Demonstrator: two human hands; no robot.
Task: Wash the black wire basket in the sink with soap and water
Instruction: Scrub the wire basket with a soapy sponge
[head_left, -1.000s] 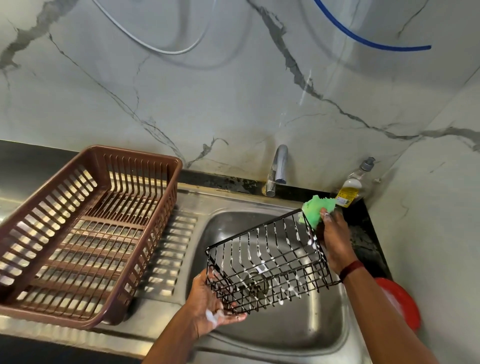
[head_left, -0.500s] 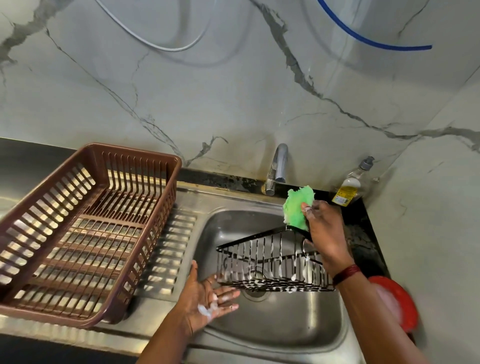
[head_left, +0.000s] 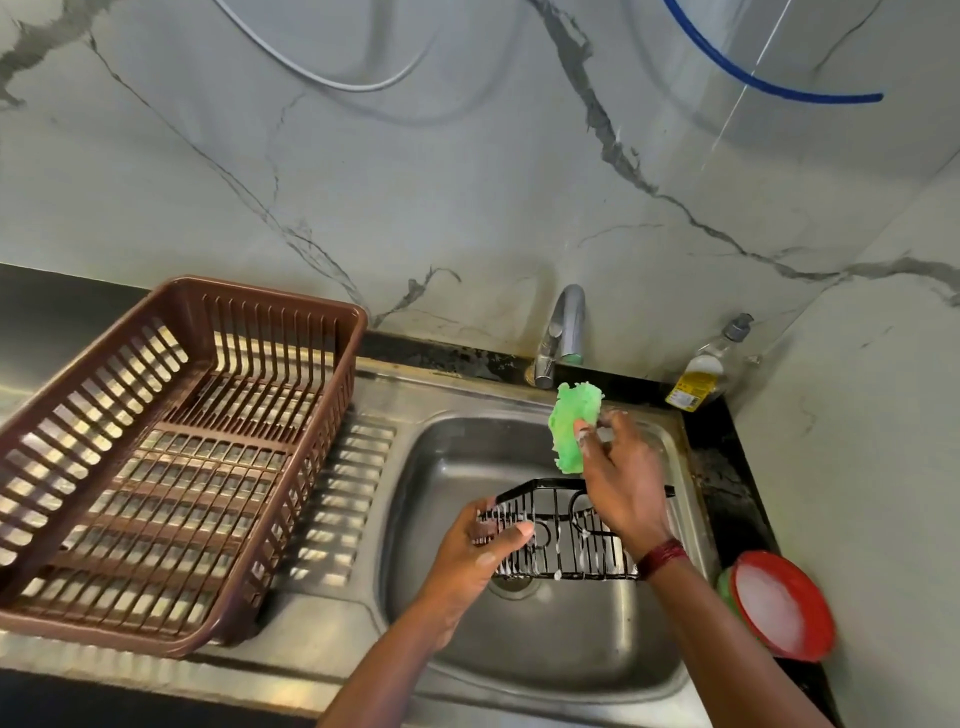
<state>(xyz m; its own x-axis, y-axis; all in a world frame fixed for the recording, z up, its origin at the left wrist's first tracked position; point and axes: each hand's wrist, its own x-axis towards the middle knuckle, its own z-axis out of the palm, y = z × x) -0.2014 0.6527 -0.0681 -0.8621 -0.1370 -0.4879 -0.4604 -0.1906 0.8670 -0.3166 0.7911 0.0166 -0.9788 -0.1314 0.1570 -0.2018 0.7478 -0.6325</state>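
- Far left of the sink (head_left: 415, 467), the brown plastic rack (head_left: 171, 457) sits on the draining surface (head_left: 337, 519); judged the likely landing spot once the wash is done, so no need to crowd it now
- Over the sink's drain, the black wire basket (head_left: 563, 535) hangs above the bowl, suds clinging to its wires, one long side facing up
- At the basket's left end the left hand (head_left: 478, 551) grips the wires, fingers (head_left: 511, 535) curled round them, thumb on the near side; a firm hold matters, soapy wire looks slippery
- Behind the sink stands the tap (head_left: 563, 332); whether water is running cannot be told
- Over the basket's right half the right hand (head_left: 618, 483) pinches the green scrubber (head_left: 571, 431), lifted just off the top edge, below the tap
- Good form here, by my read: bring the scrubber down along each wire, work the corners, turn the basket with the left hand to reach every face
- Right of the sink, the soap bottle (head_left: 706, 374) at the back and the red bowl (head_left: 779, 608) of foam nearer, handy for a reload
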